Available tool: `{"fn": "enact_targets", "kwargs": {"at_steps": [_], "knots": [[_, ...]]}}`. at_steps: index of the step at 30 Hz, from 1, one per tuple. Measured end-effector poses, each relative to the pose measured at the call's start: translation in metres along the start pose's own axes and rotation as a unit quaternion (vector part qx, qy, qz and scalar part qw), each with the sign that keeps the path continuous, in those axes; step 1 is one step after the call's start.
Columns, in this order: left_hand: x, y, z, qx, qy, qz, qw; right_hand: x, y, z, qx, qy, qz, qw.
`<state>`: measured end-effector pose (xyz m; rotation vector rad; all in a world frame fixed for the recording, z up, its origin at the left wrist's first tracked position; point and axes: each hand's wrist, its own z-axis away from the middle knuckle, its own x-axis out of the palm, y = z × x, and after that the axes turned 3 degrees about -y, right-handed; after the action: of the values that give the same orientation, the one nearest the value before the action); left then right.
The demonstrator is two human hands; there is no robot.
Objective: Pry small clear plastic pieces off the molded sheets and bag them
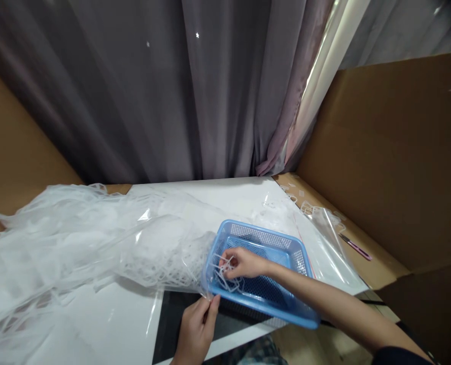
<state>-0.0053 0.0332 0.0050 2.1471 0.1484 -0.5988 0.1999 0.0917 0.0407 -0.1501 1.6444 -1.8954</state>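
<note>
My left hand (pixel 197 327) is closed at the table's front edge, thumb and finger pinching the edge of a clear plastic bag (pixel 145 238). Many small white plastic pieces (pixel 164 266) show through the bag, whose mouth lies against the left side of a blue plastic basket (pixel 265 313). My right hand (pixel 244 262) reaches into the basket from the right. Its bent fingers are closed on some thin white plastic pieces (pixel 229 281), and more of these lie beneath it at the basket's left end. Their exact kind is too small to make out.
A heap of white strips in clear film (pixel 58 228) covers the table's left side. Right of the basket lie a clear plastic sheet (pixel 332 248), a pink-handled cutter (pixel 356 247) and loose white pieces (pixel 312 208). Cardboard walls (pixel 392 152) flank the table; a grey curtain (pixel 152 101) hangs behind.
</note>
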Motion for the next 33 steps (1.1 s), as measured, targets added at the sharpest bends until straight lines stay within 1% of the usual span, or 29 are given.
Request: {"fn": "enact_targets", "kwargs": {"at_steps": [3, 6, 9, 12, 14, 16, 20, 22, 26, 28, 31, 33], "knots": [[0.001, -0.002, 0.002, -0.009, -0.003, -0.003, 1.000, -0.003, -0.001, 0.003, -0.009, -0.024, 0.072, 0.997], [0.001, -0.001, 0.001, 0.005, 0.007, -0.003, 1.000, -0.006, -0.003, 0.005, -0.038, -0.065, 0.155, 0.985], [0.001, 0.002, -0.001, 0.020, 0.009, -0.002, 1.000, -0.006, -0.007, 0.004, -0.067, -0.102, 0.201, 0.972], [0.001, 0.003, -0.002, 0.028, 0.012, -0.003, 1.000, -0.004, -0.012, 0.006, -0.091, -0.121, 0.229, 0.962], [0.001, 0.002, -0.002, 0.032, 0.012, -0.005, 0.999, -0.003, -0.016, 0.008, -0.082, -0.126, 0.219, 0.964], [0.002, 0.000, -0.001, 0.035, 0.013, -0.005, 0.999, -0.002, -0.019, 0.010, -0.063, -0.136, 0.186, 0.971], [0.002, -0.002, 0.000, 0.036, 0.016, -0.004, 0.999, 0.002, -0.021, 0.011, 0.005, -0.142, 0.067, 0.988], [0.002, -0.002, 0.001, 0.037, 0.014, -0.003, 0.999, 0.003, -0.023, 0.009, 0.033, -0.130, 0.049, 0.990], [0.002, -0.002, 0.001, 0.038, 0.018, -0.002, 0.999, 0.006, -0.026, 0.006, 0.050, -0.106, 0.090, 0.989], [0.001, -0.001, 0.001, 0.038, 0.018, -0.002, 0.999, 0.008, -0.026, 0.004, 0.057, -0.085, 0.090, 0.991], [0.001, 0.000, 0.001, 0.034, 0.014, -0.003, 0.999, 0.006, -0.025, 0.001, 0.060, -0.053, 0.062, 0.995], [0.001, 0.000, 0.000, 0.032, 0.014, -0.003, 0.999, 0.001, -0.025, -0.001, 0.060, -0.035, 0.023, 0.997]]}}
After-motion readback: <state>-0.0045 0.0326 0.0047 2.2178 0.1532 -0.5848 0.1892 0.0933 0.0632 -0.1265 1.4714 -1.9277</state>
